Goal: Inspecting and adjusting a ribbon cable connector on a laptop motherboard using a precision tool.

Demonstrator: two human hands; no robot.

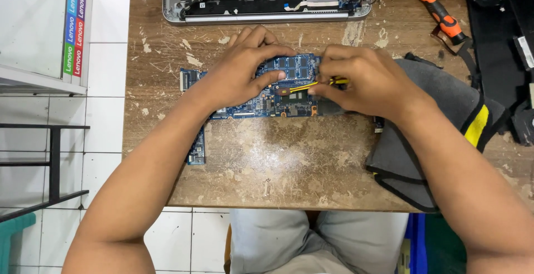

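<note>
A blue laptop motherboard [289, 93] lies flat on the worn wooden table [278, 163]. My left hand [242, 74] presses down on its left half, thumb resting near the centre chips. My right hand [364, 79] grips a thin yellow tool [311, 85] whose tip touches the board's middle. The board's right end is hidden under my right hand. A narrow strip of the board [196, 146] runs down toward me on the left.
An opened silver laptop chassis [267, 1] sits at the table's far edge. An orange-handled screwdriver [442, 15] lies at the far right, beside black parts [495, 35]. A grey cloth with a yellow stripe [450, 113] is under my right forearm. White tiled floor lies left.
</note>
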